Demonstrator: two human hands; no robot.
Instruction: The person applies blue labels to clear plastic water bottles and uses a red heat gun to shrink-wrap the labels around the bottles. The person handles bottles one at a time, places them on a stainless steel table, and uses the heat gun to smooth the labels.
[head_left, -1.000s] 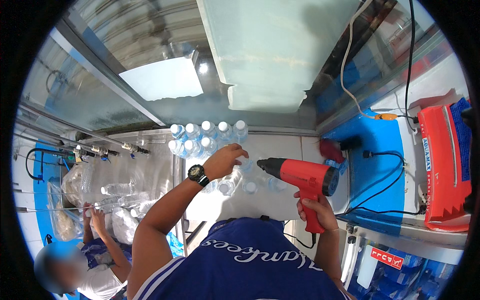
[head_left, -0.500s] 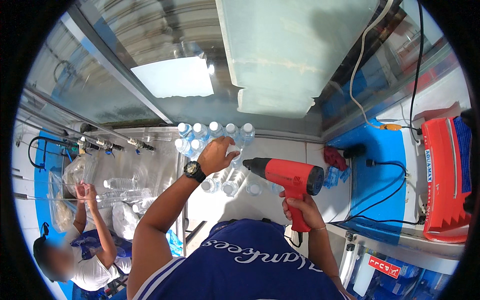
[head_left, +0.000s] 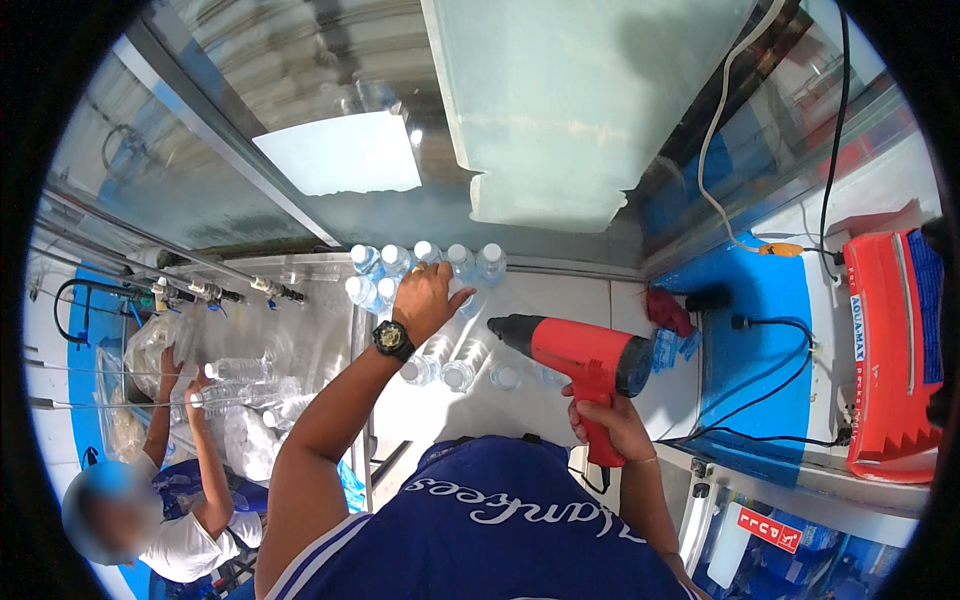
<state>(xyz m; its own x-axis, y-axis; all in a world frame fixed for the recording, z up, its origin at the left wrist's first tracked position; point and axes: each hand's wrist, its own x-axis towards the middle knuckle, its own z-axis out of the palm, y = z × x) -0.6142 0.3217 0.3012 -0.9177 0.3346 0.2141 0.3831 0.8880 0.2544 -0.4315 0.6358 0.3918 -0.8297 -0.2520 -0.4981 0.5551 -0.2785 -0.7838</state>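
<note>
My right hand [head_left: 608,425] grips the handle of a red heat gun [head_left: 580,350], its black nozzle pointing left toward the bottles. Reaching over the group of clear water bottles [head_left: 490,265] with whitish caps, my left hand [head_left: 424,303] has its thumb apart from the bent fingers. The fingers are by the back-row caps and partly cover the bottles beneath. Near my thumb stands a clear bottle [head_left: 470,304]. Closer to me are more capped bottles [head_left: 458,375] on the white counter.
On the left, a co-worker's hands [head_left: 188,380] are among clear bottles [head_left: 240,370] and plastic bags in a metal sink below several taps [head_left: 275,290]. A glass partition runs behind the counter. A red box [head_left: 890,360] and black cords [head_left: 790,330] lie at right.
My left hand has moved slightly left and away from me, leaving the bottle it was at. The heat gun has barely moved. The co-worker's hands have moved apart.
</note>
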